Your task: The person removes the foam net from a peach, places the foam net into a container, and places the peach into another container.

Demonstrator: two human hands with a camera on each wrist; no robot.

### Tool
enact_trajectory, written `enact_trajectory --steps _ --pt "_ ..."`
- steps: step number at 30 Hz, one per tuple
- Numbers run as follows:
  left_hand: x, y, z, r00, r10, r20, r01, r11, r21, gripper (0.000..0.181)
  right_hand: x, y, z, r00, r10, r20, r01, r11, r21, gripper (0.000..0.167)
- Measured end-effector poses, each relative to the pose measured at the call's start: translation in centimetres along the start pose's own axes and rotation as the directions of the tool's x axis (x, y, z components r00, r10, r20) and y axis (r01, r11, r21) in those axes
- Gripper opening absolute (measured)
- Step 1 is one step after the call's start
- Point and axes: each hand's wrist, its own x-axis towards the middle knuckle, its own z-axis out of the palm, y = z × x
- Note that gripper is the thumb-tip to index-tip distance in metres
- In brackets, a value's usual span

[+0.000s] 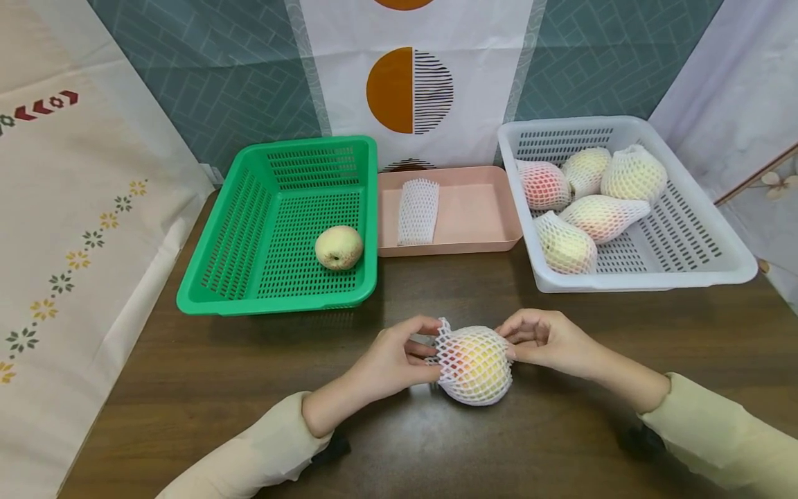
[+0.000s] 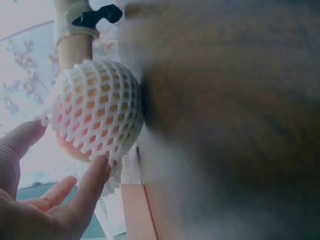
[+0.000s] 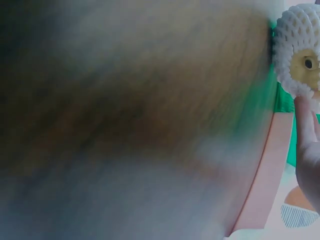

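From here I see the fruit (image 1: 477,366) on the table (image 1: 386,457) between the left hand (image 1: 397,355) and the right hand (image 1: 550,339), which grip opposite ends of its foam net (image 2: 102,100), whose axis runs crosswise, neither hand plainly nearer.

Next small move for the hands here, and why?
Probably: right hand eases the foam net's rim slightly further over the fruit. The right wrist view shows that end bare inside the net's opening, with a finger at the rim. The left hand is on the net's opposite side, so it could likely steady it.
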Motion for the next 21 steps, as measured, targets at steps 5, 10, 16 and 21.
enact_trajectory --steps 5,10,16,21 --pt "0.0 0.2 0.0 1.0 0.021 -0.008 -0.021 0.999 0.04 0.05 -0.2 -0.4 0.3 0.995 -0.06 0.073 0.063 0.997 -0.037 0.036" --pt "0.0 0.3 0.0 0.999 0.039 -0.021 -0.037 0.995 0.088 0.048 -0.5 -1.3 1.4 0.993 0.068 0.099 -0.034 0.949 -0.314 0.077" --pt "0.0 0.5 0.1 0.999 0.033 -0.028 -0.03 0.994 0.105 0.047 -0.4 -1.7 3.0 0.984 0.178 0.029 -0.125 0.787 -0.604 0.105" --pt "0.0 0.5 0.2 0.999 0.049 -0.017 -0.046 0.992 0.119 0.046 -0.4 -1.5 3.2 0.99 0.136 -0.024 -0.12 0.761 -0.638 0.096"
